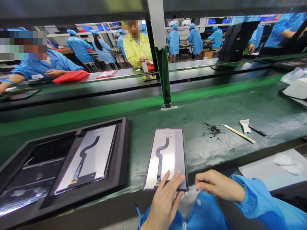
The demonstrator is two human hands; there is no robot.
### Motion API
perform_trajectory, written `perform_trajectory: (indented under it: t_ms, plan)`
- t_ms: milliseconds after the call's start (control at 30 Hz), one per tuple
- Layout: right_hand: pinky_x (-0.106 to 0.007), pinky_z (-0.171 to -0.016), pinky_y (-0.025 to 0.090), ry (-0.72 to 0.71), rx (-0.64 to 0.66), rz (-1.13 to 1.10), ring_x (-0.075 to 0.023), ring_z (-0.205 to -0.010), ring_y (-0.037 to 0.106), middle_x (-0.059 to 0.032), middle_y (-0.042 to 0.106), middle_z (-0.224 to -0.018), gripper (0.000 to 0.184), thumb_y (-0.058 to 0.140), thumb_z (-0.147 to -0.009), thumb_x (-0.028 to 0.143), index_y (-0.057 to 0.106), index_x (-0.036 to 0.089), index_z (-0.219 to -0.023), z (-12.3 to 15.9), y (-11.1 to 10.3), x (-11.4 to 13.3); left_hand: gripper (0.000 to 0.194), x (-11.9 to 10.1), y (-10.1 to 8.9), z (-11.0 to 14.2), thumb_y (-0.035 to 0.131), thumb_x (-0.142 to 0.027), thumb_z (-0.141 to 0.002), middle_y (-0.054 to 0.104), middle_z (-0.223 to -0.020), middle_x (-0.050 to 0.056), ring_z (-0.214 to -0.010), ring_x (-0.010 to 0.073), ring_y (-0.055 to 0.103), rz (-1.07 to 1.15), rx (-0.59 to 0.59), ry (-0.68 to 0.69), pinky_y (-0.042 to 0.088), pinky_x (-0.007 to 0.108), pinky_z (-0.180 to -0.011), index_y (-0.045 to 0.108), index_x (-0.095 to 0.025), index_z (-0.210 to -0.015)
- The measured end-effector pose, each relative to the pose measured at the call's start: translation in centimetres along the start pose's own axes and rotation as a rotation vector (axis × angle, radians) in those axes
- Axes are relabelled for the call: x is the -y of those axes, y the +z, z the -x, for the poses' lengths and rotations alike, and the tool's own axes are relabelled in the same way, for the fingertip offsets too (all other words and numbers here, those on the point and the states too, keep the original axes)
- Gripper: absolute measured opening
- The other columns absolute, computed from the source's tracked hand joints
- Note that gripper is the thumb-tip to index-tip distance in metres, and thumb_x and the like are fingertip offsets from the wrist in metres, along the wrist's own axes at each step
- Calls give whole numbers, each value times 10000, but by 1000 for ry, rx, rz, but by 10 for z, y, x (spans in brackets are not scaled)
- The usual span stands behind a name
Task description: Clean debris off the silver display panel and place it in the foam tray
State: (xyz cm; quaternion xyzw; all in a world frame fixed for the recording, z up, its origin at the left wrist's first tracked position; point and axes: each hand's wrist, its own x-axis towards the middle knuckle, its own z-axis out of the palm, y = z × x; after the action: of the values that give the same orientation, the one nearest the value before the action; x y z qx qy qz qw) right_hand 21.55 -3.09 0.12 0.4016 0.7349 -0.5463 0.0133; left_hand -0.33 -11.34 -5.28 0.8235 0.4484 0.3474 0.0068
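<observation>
A flat display panel with a silvery back and a curved dark ribbon cable lies on the green bench, close to its front edge. My left hand rests across the panel's lower end, fingers stretched out and slightly apart. Just right of the panel's lower right corner, my right hand is closed in a pinch. Its fingertips hold the edge of a thin greyish-white sheet that hangs below the panel; whether it is film or cloth I cannot tell.
On the left, a black foam tray holds a second display panel and a dark glossy piece. Right of my panel lie black scraps, a yellow-handled blade and a black pen. A post rises behind; co-workers sit beyond.
</observation>
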Motion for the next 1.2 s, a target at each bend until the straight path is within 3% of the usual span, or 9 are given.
perform_trajectory:
  t_ms: [133, 233, 333, 533, 700, 900, 1067, 1200]
  plan:
    - [-219, -590, 301, 24, -29, 86, -109, -595, 460, 49, 489, -595, 203, 527, -928, 298, 587, 190, -766, 0, 1, 1, 345, 0, 0, -1, 447, -105, -981, 690, -1208, 84, -1248, 173, 569, -12, -2, 16, 397, 365, -1140, 487, -92, -1323]
    - [-210, -546, 281, 21, 11, -29, -98, -542, 415, 73, 458, -554, 144, 614, -864, 270, 525, 189, -786, -1, 1, 0, 329, 0, -1, -3, 436, -116, -987, 691, -1206, 93, -1251, 178, 567, -19, 3, 14, 406, 357, -1132, 498, -90, -1309]
    - [-202, -556, 313, 11, 35, -98, -97, -553, 448, 47, 522, -596, 137, 544, -889, 221, 522, 188, -757, -1, 0, 0, 322, 0, -1, -4, 431, -118, -989, 687, -1214, 100, -1270, 185, 548, -27, 0, 11, 412, 346, -1128, 502, -89, -1302]
    - [-212, -584, 296, 20, -45, 61, -105, -604, 448, 50, 485, -606, 176, 529, -904, 241, 547, 192, -735, -1, 0, 3, 315, 0, -2, -3, 439, -123, -994, 686, -1214, 89, -1343, 150, 464, -18, -8, 16, 319, 312, -1180, 508, -75, -1297]
    - [-204, -554, 312, 53, 38, -113, -104, -561, 457, 48, 510, -580, 141, 603, -839, 231, 521, 183, -735, -3, 0, 1, 302, 0, -2, -5, 419, -123, -1002, 691, -1204, 83, -1350, 131, 451, -20, -20, 17, 314, 298, -1176, 517, -75, -1283]
    - [-221, -583, 293, 11, -14, 70, -109, -589, 454, 32, 501, -593, 249, 502, -914, 290, 558, 180, -698, -3, -2, 0, 296, 0, -2, -5, 433, -125, -996, 692, -1202, 81, -1335, 140, 473, -27, -18, 16, 333, 309, -1168, 533, -83, -1271]
    - [-212, -543, 304, 19, 27, -148, -110, -542, 430, 45, 489, -560, 172, 600, -815, 321, 515, 188, -748, -4, -1, -3, 300, 0, -2, -5, 431, -128, -998, 687, -1211, 91, -1357, 141, 443, -27, -19, 20, 336, 311, -1167, 530, -80, -1277]
    - [-215, -560, 328, -17, 52, -173, -104, -536, 436, 26, 516, -568, 225, 495, -883, 313, 504, 183, -700, -4, -1, -5, 298, 0, -2, -5, 428, -120, -997, 689, -1206, 97, -1370, 133, 421, -22, -16, 15, 323, 301, -1174, 528, -76, -1275]
